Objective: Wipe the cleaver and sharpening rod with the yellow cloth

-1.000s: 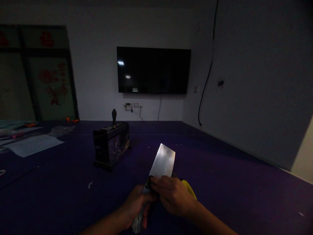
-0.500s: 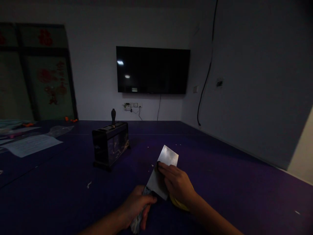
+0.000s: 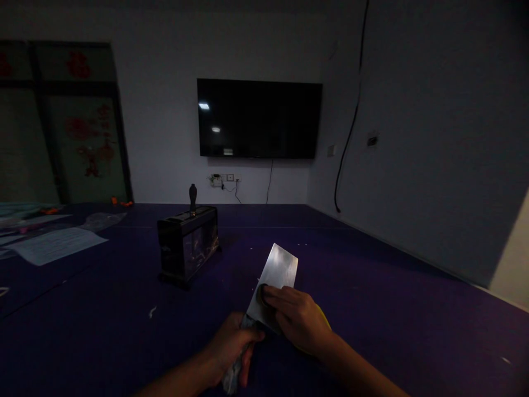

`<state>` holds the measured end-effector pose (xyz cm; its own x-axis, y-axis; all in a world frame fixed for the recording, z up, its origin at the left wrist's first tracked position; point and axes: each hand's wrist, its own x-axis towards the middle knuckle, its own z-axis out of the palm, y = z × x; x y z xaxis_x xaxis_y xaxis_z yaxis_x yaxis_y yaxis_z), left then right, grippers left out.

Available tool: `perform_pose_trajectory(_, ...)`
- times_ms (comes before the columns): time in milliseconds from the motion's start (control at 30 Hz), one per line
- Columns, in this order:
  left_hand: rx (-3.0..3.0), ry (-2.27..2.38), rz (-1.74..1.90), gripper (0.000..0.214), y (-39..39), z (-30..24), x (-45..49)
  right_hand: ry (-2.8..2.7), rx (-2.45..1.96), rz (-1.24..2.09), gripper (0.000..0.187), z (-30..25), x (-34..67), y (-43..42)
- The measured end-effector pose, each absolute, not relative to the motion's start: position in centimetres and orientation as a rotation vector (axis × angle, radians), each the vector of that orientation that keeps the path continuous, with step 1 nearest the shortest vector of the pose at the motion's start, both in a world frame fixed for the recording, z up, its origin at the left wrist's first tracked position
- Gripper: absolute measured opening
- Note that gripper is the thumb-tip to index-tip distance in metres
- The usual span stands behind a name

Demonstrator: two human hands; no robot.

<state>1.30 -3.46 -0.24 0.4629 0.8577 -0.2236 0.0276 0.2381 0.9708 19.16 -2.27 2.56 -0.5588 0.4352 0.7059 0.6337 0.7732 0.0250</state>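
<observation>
Cleaver (image 3: 278, 270), qty 1: in front of me, low ctr. of view, over the worktop (image 3: 372, 286); can't tell if its far end touches. Hands, qty 2, both mine. L hand (image 3: 233, 339): fingers wrapped round the handle (image 3: 231, 379), qty 1. R hand (image 3: 300, 317): fingers pressing a small dark pad (image 3: 261, 296), qty 1, to the blade face near its L edge. Yellow item, (image 3: 324, 316) qty 1: curved edge only, beside R hand, mostly hidden.

Orientation: long axis runs away from me, leaning R; handle end nearest me, squared blade end pointing fwd. and slightly R.

Matls.: blade flat, broad, approx. rectangular, bright metal w/ cloudy sheen. Handle pale grey, mottled, crinkly. Pad dark, rounded at the end showing. Worktop purple, smooth, matte.

Also: box (image 3: 171, 248), qty 1, black, glossy, w/ see-through-looking side, L of cleaver, well apart; dark upright grip (image 3: 193, 197), qty 1, bulbous, rising from its top. TV (image 3: 260, 118), qty 1, black, rect., wall-mtd. Large printed sheet (image 3: 60, 245), qty 1, white paper, far L.
</observation>
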Motion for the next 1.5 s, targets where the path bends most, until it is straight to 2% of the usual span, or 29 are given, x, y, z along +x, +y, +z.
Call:
perform_pose_trajectory(467, 1.197, 0.951, 0.713, 0.024, -3.7, -0.4, 1.1, -2.088, -0.98, -0.33, 0.039, 2.6, 20.9, -0.3)
perform_pose_trajectory(833, 1.212, 0.965, 0.697, 0.015, -3.4, -0.1, 1.4, -2.273, -0.922, -0.286, 0.042, 2.8, 19.6, -1.5)
perform_pose_trajectory(1100, 1.187, 0.923, 0.706, 0.018, -3.4, -0.2, 1.2, -2.263, -0.841, -0.298, 0.04, 2.7, 19.6, -1.4)
perform_pose_trajectory(1500, 1.218, 0.864, 0.635, 0.024, -3.0, -0.8, 1.0, -2.102, -0.973, -0.338, 0.039, 2.2, 20.9, -0.1)
